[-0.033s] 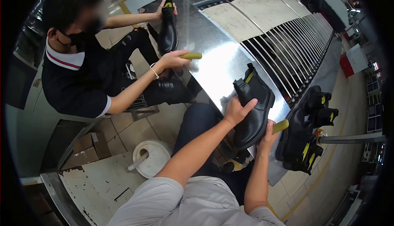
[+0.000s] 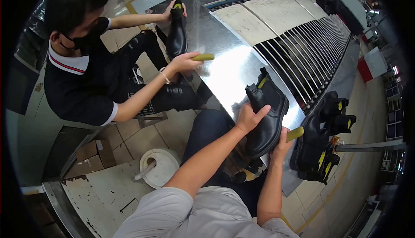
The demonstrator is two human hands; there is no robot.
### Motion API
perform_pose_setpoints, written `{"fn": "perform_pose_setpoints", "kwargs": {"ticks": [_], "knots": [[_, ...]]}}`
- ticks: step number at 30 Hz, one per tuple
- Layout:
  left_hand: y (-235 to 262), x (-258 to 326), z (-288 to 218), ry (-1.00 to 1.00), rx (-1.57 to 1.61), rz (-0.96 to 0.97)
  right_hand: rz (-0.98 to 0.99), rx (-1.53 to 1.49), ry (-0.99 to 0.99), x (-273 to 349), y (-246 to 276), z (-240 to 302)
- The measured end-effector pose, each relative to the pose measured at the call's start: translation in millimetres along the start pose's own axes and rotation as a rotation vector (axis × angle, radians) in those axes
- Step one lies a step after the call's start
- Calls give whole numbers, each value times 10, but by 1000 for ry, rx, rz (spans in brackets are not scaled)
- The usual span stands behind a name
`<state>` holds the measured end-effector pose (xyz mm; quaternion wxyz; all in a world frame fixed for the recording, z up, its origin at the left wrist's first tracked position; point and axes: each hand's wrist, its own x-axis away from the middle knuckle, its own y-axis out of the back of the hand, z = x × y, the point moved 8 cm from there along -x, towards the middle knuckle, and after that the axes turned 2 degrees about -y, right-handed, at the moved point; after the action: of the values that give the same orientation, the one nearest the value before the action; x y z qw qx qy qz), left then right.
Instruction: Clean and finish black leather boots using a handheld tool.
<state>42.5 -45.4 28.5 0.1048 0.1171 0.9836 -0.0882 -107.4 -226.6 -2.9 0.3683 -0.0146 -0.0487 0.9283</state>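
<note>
A black leather ankle boot (image 2: 264, 131) with a yellow lining is tilted over the metal table's near edge, toe toward me. My left hand (image 2: 250, 118) is closed on its side, the thumb lying across the upper. In my closed right hand (image 2: 280, 146) is a stubby yellow-green handle (image 2: 295, 134); whatever lies at its other end is hidden behind the fingers and the boot. That hand is by the sole edge near the toe; I cannot tell whether the tool touches it.
To my left a seated co-worker (image 2: 82, 78) holds another black boot (image 2: 177, 35) and a similar yellow-green handle (image 2: 203, 57). Several black boots (image 2: 313, 145) stand at right. Beyond the metal table (image 2: 229, 61) runs a slatted conveyor (image 2: 298, 52). A white bucket (image 2: 166, 177) is on the floor.
The co-worker's hand with the yellow-green handle has shifted very slightly. My hands and the boot look the same.
</note>
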Motion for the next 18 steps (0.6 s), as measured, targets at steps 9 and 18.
{"fn": "perform_pose_setpoints", "kwargs": {"ticks": [9,18], "knots": [[37,23,-56,-36,24,-27,13,1,13,38,-9,18],[12,-13,-41,-29,-2,-16,9,22,21,2,-37,78]]}}
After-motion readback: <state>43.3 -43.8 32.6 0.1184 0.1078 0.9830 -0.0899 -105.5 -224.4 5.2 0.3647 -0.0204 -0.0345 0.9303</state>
